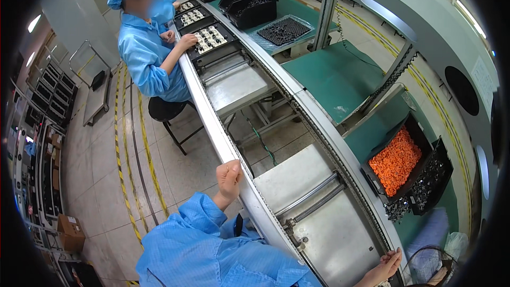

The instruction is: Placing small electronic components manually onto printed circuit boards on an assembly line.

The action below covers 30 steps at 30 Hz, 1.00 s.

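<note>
My left hand (229, 179) is closed in a fist against the near white rail (210, 127) of a conveyor line. Nothing shows between its fingers. At the lower right, my right hand (390, 264) is over the far rail of the line, with its fingertips pressed together. Whatever they may pinch is too small to make out. Beyond that hand stand a black bin of orange plastic parts (396, 162) and a second black bin of shiny black parts (429, 180). Some black parts (397, 210) lie spilled beside them.
A metal plate (313, 202) and rollers lie between the rails. Farther up, a person in blue (151, 58) works over black trays of white parts (210, 40). Black bins (249, 8) stand on a green table (334, 79). A clear plastic bag (454, 244) lies at lower right.
</note>
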Each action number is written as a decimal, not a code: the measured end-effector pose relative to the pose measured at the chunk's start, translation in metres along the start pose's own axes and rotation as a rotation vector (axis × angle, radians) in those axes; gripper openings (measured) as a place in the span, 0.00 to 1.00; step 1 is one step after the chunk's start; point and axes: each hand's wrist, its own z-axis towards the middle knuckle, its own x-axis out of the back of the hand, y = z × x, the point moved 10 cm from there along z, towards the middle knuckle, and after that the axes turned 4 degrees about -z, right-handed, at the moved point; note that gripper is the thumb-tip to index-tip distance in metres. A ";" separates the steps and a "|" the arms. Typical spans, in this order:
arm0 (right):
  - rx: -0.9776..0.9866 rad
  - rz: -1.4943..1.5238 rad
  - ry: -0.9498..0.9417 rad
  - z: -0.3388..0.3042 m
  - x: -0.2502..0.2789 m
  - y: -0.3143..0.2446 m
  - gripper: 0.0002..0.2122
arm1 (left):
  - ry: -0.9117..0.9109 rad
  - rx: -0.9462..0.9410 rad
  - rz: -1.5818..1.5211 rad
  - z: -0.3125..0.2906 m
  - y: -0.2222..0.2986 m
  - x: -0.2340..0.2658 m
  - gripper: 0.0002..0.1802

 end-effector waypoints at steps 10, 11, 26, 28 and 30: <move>-0.274 0.356 0.143 0.015 0.050 0.073 0.13 | -0.035 0.055 0.039 -0.006 0.003 -0.009 0.26; -0.274 0.420 0.132 0.011 0.043 0.062 0.14 | -0.063 0.072 0.053 -0.005 0.010 -0.016 0.25; -0.269 0.569 0.016 0.009 0.012 0.053 0.15 | -1.233 -0.865 -1.027 -0.075 0.289 -0.219 0.21; -0.269 0.557 0.024 0.010 0.014 0.056 0.15 | -1.029 -0.902 -1.050 -0.081 0.292 -0.215 0.20; -0.259 0.579 0.001 0.012 0.014 0.058 0.14 | -0.925 -0.912 -1.069 -0.072 0.298 -0.212 0.19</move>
